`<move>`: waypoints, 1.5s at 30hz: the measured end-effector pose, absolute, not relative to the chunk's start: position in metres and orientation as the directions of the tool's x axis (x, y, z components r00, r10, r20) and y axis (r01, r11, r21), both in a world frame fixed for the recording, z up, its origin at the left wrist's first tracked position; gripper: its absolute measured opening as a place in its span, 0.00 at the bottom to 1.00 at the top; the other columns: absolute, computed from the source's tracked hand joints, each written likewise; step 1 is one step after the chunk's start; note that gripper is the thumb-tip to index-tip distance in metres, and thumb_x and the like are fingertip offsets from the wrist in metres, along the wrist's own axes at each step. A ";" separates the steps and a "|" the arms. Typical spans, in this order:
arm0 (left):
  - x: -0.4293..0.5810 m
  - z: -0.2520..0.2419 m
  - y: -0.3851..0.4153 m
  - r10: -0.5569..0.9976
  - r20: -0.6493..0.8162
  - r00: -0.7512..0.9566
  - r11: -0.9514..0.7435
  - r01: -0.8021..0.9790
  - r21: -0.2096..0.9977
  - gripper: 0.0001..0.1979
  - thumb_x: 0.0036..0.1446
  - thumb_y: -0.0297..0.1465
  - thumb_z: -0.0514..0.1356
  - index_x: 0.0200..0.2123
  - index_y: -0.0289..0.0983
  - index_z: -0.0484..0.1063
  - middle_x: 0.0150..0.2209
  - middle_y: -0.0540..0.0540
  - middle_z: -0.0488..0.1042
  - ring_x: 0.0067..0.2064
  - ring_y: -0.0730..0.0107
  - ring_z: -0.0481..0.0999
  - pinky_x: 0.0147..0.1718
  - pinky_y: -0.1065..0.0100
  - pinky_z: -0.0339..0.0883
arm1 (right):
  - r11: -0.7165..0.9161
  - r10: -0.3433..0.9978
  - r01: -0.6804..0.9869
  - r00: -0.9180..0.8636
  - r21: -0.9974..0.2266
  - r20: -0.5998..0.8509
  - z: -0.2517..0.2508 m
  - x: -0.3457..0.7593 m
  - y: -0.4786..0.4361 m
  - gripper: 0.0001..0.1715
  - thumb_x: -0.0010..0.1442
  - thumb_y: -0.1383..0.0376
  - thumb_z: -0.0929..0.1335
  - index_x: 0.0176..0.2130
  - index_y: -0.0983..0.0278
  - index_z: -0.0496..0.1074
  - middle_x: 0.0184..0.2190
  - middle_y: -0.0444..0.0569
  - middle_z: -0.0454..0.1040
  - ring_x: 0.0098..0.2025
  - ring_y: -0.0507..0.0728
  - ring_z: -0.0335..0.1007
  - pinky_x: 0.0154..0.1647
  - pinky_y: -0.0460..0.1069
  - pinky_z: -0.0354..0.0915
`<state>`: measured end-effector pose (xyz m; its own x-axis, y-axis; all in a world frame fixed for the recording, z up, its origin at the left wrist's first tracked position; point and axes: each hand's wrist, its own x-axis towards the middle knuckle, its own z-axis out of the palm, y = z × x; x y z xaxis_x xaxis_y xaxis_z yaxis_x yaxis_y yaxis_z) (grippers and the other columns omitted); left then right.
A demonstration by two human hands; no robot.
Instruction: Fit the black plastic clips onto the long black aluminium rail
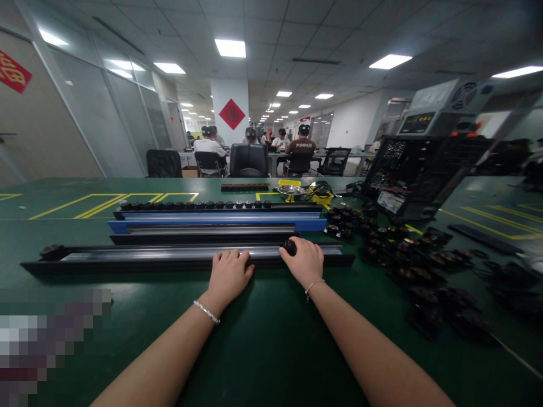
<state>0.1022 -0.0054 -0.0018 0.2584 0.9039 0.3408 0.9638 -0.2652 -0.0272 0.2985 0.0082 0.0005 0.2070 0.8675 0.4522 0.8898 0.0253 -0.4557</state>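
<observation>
A long black rail (139, 262) with a shiny silver channel lies across the table in front of me. My left hand (229, 277) grips its near wall around the middle, fingers bent over the edge and thumb to the right. Towards the rail's right end, my right hand (306, 260) pinches a small round black part (290, 247) above the channel. Another black part (51, 251) sits at the rail's left end. Behind are a shorter black-and-silver rail (212, 229), a blue rail (123, 226) and a row of small black parts (182, 206).
A heap of black parts (419, 265) covers the table's right side. Beyond it stands an open computer case (407, 175) with a power supply (441, 96) on top. A yellow scale with a metal pan (291, 190) is at the back. People sit at far desks.
</observation>
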 end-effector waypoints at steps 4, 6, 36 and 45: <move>0.102 -0.003 -0.005 0.900 0.346 0.266 -0.273 0.962 -0.029 0.15 0.59 0.41 0.50 0.43 0.41 0.69 0.40 0.43 0.72 0.43 0.56 0.69 0.44 0.56 0.54 | 0.007 0.863 0.888 0.227 -0.459 0.452 0.001 0.297 0.009 0.20 0.54 0.54 0.65 0.44 0.59 0.71 0.44 0.48 0.75 0.50 0.60 0.64 0.53 0.56 0.50; 0.101 -0.003 -0.005 0.898 0.349 0.269 -0.277 0.961 -0.029 0.15 0.59 0.41 0.49 0.43 0.41 0.69 0.40 0.43 0.72 0.43 0.56 0.69 0.44 0.56 0.54 | 0.007 0.862 0.888 0.228 -0.460 0.453 0.002 0.297 0.009 0.20 0.54 0.55 0.65 0.44 0.59 0.71 0.44 0.48 0.75 0.49 0.60 0.65 0.52 0.55 0.50; 0.101 -0.002 -0.006 0.894 0.357 0.270 -0.280 0.960 -0.024 0.13 0.59 0.41 0.51 0.41 0.42 0.69 0.40 0.44 0.73 0.44 0.58 0.69 0.45 0.57 0.55 | -0.051 0.852 0.893 0.272 -0.447 0.448 0.000 0.305 0.009 0.22 0.55 0.61 0.62 0.49 0.63 0.69 0.47 0.53 0.73 0.54 0.60 0.62 0.60 0.58 0.43; 0.100 -0.003 -0.005 0.890 0.361 0.278 -0.294 0.956 -0.011 0.13 0.60 0.40 0.50 0.41 0.42 0.69 0.40 0.44 0.73 0.44 0.58 0.69 0.44 0.57 0.54 | -0.054 0.851 0.895 0.273 -0.443 0.448 0.001 0.306 0.008 0.23 0.55 0.62 0.61 0.50 0.63 0.69 0.48 0.52 0.73 0.54 0.60 0.62 0.61 0.58 0.42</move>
<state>0.0998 -0.0054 -0.0026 0.2783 0.8900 0.3613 0.9556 -0.2943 -0.0112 0.3057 0.0082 0.0008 0.2733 0.8512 0.4480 0.8950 -0.0542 -0.4428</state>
